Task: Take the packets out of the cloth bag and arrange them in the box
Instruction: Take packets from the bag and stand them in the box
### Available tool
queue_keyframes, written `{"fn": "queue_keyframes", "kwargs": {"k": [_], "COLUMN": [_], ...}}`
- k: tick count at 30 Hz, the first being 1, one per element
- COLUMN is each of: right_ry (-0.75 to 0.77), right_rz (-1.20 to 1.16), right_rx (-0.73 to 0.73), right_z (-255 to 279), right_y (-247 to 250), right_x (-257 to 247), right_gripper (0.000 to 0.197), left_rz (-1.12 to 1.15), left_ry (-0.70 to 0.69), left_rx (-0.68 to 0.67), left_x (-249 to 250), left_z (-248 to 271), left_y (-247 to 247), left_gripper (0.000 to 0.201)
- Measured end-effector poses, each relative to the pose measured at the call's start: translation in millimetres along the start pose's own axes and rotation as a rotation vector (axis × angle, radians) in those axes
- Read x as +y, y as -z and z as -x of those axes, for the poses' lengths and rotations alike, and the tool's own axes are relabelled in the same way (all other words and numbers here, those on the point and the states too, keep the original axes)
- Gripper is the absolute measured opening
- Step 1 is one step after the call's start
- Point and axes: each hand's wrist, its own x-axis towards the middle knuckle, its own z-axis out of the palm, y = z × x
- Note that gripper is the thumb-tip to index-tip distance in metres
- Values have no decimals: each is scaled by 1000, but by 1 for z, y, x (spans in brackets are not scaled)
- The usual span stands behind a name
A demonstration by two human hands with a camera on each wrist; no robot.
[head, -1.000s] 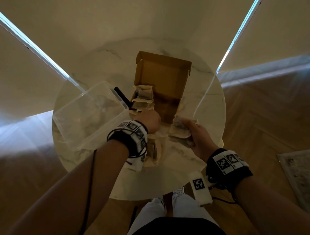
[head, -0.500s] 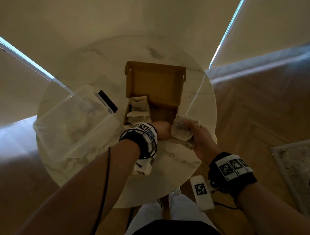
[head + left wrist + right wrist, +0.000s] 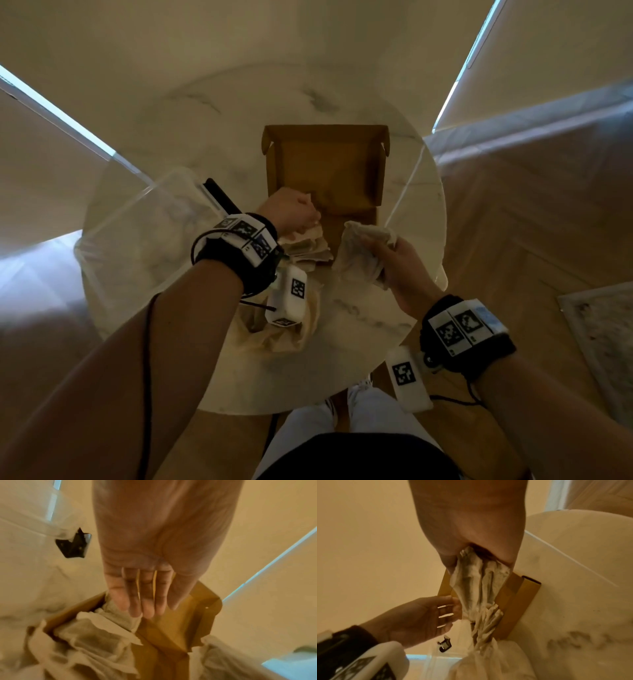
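Head view | brown open cardboard box point(image 3: 325, 171) set on round white marble surface point(image 3: 239, 102) | pale crumpled paper packets point(image 3: 308, 245) stacked in box's left side | left hand point(image 3: 291, 214) held over them, fingers point(image 3: 145, 601) straight, pressed together | right hand point(image 3: 400, 263) gripping more packets point(image 3: 479, 582), fingers curled | beige cloth bag point(image 3: 274, 329) lying near edge

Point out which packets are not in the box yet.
The bunch of packets gripped in the right hand, held just right of the cardboard box. The other packets already lie stacked along the box's left side, under the left hand.
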Motion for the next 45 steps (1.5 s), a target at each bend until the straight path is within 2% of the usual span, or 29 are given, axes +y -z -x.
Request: {"fn": "queue_keyframes", "kwargs": {"k": [2,4,5,8,10,12,15,16,18,22,24,25,27,29,31,33,36,37,40,42,45], "right_ry": [-29,-42,-44,-18,-16,-30,-42,-42,-42,-53,-65,-67,-55,-50,-55,-54,-54,-57,-67,-75,-68], "right_rz": [76,187,238,320,323,329,355,356,371,406,388,368,323,302,307,318,332,343,396,404,415], "right_rx": [-56,-124,-137,-96,-61,-50,-9,20,71,105,119,126,128,127,125,122,116,118,126,131,132], "right_z": [-1,-3,-3,-8,-10,-11,-15,-17,-21,-26,-27,-28,-28,-28,-30,-31,-30,-29,-28,-27,-26], "right_y": [-3,-4,-4,1,8,16,33,38,49,60,60,59,56,54,54,55,55,55,55,54,52], "right_x": [3,6,8,11,10,10,11,11,11,14,16,18,18,17,18,19,18,18,18,17,15], "right_gripper": [22,16,13,12,11,10,8,7,14,19,18,16,8,7,13,18,15,15,17,15,10], "left_rz": [-141,-246,-303,-528,-609,-567,-363,-343,-346,-481,-613,-660,-781,-927,-1044,-1159,-1273,-1271,-1231,-1196,-1155], "left_ry": [97,225,253,228,281,299,241,231,228,83,-95,-198,-354,-387,-399,-428,-471,-483,-587,-596,-629], "left_rx": [-72,-169,-177,-54,-62,-79,-18,-46,-111,-47,9,-8,-174,-329,-385,-350,-305,-286,-131,-74,-61], "left_x": [-7,-16,-17,-25,-31,-40,-40,-34,-19,2,6,7,11,11,12,15,24,24,25,25,16], "left_z": [-1,-6,-7,-13,-13,-19,-26,-26,-27,-27,-24,-22,-17,-16,-18,-20,-22,-25,-34,-36,-40], "left_y": [-2,-2,-1,5,2,-8,-26,-31,-37,-40,-38,-39,-44,-55,-65,-74,-75,-74,-64,-58,-58], "left_gripper": [4,11,11,20,30,24,19,15,24,27,19,16,21,29,31,28,10,10,32,32,35]}}
